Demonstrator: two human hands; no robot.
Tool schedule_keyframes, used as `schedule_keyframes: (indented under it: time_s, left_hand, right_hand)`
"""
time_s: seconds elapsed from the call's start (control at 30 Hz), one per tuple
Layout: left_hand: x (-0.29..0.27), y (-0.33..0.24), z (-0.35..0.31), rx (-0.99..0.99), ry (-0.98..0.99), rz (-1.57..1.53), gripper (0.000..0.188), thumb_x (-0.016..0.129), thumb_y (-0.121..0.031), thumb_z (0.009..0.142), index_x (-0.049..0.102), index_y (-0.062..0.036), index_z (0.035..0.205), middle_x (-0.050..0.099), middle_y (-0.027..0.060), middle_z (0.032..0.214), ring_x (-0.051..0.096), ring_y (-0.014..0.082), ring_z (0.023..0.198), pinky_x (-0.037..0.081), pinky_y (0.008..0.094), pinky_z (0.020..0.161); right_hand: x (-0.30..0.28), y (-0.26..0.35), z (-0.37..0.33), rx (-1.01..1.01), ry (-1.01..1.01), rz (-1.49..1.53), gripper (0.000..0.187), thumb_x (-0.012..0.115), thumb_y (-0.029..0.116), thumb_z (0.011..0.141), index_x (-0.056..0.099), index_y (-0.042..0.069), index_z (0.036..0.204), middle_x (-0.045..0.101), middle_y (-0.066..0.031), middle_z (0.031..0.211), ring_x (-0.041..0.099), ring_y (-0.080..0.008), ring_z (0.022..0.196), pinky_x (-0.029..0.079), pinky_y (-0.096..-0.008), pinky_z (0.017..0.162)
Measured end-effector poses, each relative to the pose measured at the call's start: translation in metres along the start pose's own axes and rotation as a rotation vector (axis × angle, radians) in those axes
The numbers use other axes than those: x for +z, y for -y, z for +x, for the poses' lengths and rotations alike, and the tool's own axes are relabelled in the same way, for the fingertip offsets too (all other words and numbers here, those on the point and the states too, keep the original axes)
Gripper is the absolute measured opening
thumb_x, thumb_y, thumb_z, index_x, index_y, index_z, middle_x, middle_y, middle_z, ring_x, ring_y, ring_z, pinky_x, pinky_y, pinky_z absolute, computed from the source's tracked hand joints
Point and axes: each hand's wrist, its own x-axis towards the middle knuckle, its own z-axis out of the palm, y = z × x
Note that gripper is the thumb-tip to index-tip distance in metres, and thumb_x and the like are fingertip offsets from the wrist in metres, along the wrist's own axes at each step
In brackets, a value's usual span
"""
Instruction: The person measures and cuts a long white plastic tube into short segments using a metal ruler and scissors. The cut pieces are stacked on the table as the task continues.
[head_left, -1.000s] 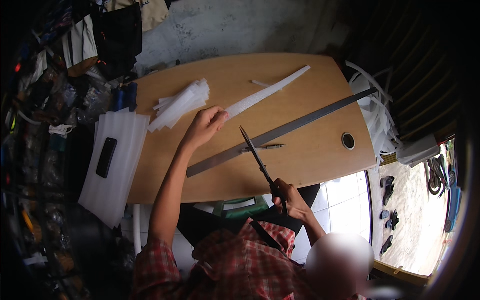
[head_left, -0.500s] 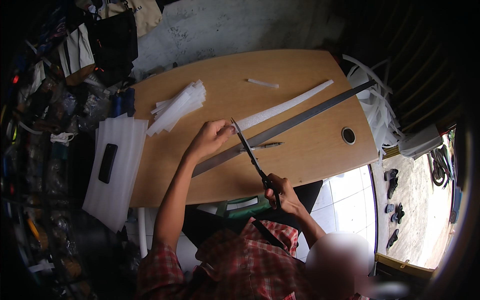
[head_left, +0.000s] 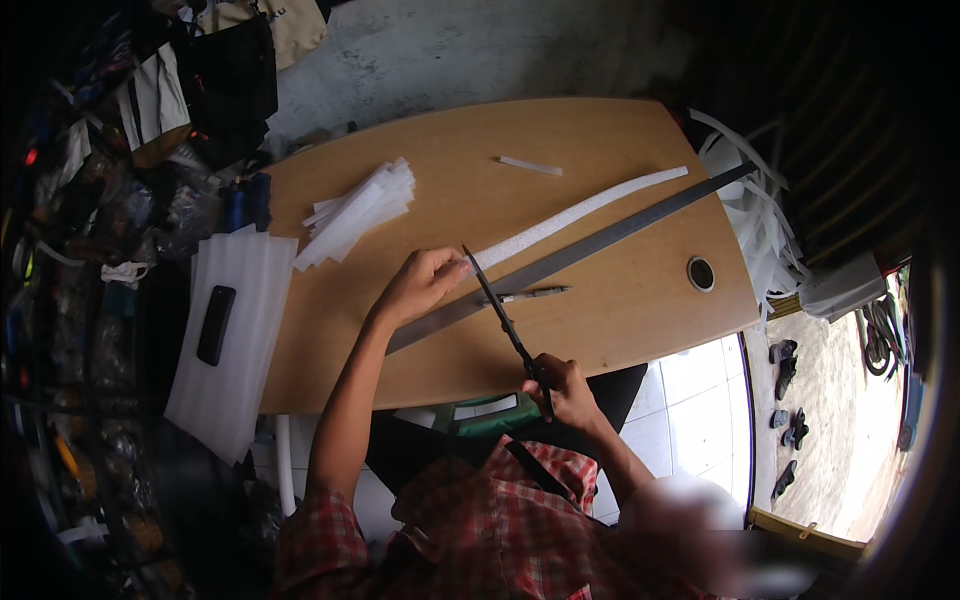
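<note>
Head view looking down: we see our left hand (head_left: 420, 285) pinching the near end of a long white strip (head_left: 580, 215) that runs toward two o'clock across the wooden tabletop (head_left: 620, 310). Our right hand (head_left: 562, 390), fingers closed through the handles, holds black scissors (head_left: 505, 325) whose blades meet the strip beside the left fingers. A metal ruler (head_left: 600, 245) lies alongside; cut strips (head_left: 355, 208) are piled at ten o'clock.
</note>
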Motion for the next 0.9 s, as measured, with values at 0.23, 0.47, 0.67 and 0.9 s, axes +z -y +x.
schedule_keyframes:
  time_s: [0.23, 0.47, 0.67, 0.9]
  left_hand:
    - [-0.043, 0.013, -0.002, 0.034, -0.108, -0.076, 0.026, 0.059, -0.021, 0.104, 0.062, 0.0001, 0.09, 0.057, 0.0015, 0.073, 0.052, 0.0087, 0.065, 0.044, 0.028, 0.062]
    - [-0.141, 0.037, 0.051, 0.241, -0.399, 0.384, 0.021, 0.065, -0.017, 0.099, 0.068, 0.0003, 0.11, 0.071, 0.0104, 0.091, 0.065, 0.021, 0.079, 0.051, 0.0333, 0.076]
    - [-0.177, 0.083, 0.09, 0.077, -0.404, 0.499, 0.033, 0.072, -0.025, 0.095, 0.07, -0.0046, 0.121, 0.074, 0.0146, 0.11, 0.069, 0.0259, 0.102, 0.052, 0.0381, 0.09]
    - [-0.15, 0.103, 0.081, -0.05, -0.308, 0.784, 0.108, 0.089, -0.042, 0.075, 0.029, -0.0164, 0.162, 0.042, 0.0214, 0.157, 0.037, 0.0404, 0.147, 0.034, 0.0473, 0.119]
  right_hand:
    - [-0.006, -0.007, -0.003, -0.019, 0.028, 0.095, 0.055, 0.076, 0.049, 0.091, 0.059, -0.003, 0.091, 0.054, -0.0023, 0.057, 0.055, -0.0098, 0.045, 0.04, -0.0264, 0.044]
    - [-0.013, -0.011, 0.008, 0.011, 0.05, 0.263, 0.059, 0.076, 0.053, 0.09, 0.056, -0.002, 0.09, 0.055, -0.0018, 0.058, 0.054, -0.0101, 0.044, 0.04, -0.0257, 0.042]
    - [-0.013, -0.013, 0.008, 0.019, 0.084, 0.272, 0.058, 0.076, 0.054, 0.09, 0.056, -0.001, 0.089, 0.053, -0.0007, 0.055, 0.054, -0.0093, 0.044, 0.039, -0.0252, 0.043]
    - [-0.015, -0.015, 0.008, 0.008, 0.061, 0.247, 0.057, 0.076, 0.053, 0.091, 0.057, -0.001, 0.089, 0.053, -0.0002, 0.053, 0.054, -0.0086, 0.044, 0.039, -0.0251, 0.044]
